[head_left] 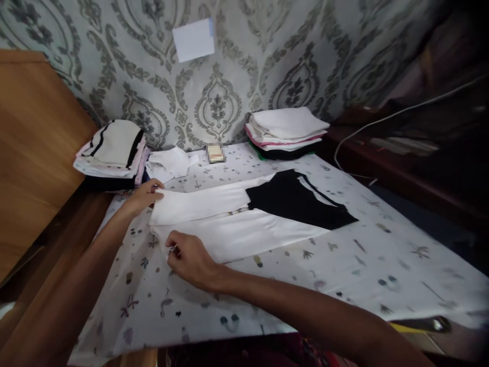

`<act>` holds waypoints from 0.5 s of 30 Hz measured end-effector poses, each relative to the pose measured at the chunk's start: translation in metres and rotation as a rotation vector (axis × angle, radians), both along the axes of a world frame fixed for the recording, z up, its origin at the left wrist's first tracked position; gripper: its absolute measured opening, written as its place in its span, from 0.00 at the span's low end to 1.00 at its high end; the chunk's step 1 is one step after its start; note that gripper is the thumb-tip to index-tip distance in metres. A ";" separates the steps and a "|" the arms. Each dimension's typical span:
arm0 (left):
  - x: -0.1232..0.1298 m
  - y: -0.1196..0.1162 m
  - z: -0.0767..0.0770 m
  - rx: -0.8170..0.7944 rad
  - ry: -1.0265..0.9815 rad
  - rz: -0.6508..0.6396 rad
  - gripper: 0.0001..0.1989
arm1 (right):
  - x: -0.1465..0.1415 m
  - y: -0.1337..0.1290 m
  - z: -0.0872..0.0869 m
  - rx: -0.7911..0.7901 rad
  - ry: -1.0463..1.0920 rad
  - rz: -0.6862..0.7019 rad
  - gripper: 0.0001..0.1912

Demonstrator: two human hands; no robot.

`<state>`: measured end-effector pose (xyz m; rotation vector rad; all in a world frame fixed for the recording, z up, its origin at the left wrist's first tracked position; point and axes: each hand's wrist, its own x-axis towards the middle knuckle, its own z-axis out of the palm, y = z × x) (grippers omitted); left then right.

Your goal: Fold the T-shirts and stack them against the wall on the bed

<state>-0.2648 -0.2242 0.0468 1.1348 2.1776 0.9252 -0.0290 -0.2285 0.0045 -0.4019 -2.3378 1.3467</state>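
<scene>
A white garment [229, 229] with a black section [298, 201] at its right end lies stretched flat across the patterned cloth. My left hand [145, 196] pinches its far left corner between thumb and fingers. Nearer to me, my right hand [189, 257] has its fingers closed on the garment's near left edge, where a bit of white fabric shows between them. Two long white parts lie side by side, with a narrow gap between them showing small dark marks.
Folded clothes are stacked at the back left [114, 145] and back right [288, 127]. Between them lie a crumpled white cloth [170, 163] and a small blurred packet [216, 153]. A wooden panel [38, 153] rises at left; a white cable [401, 113] hangs at right.
</scene>
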 end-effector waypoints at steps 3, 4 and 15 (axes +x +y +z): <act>0.026 0.021 0.024 0.044 -0.108 -0.052 0.23 | 0.021 0.020 -0.002 -0.409 0.165 -0.133 0.06; 0.035 0.031 0.030 0.050 -0.131 -0.080 0.23 | 0.030 0.027 -0.003 -0.508 0.214 -0.153 0.05; 0.142 0.174 -0.022 -0.050 -0.464 -0.266 0.16 | 0.170 0.081 -0.015 -1.152 0.368 -0.610 0.10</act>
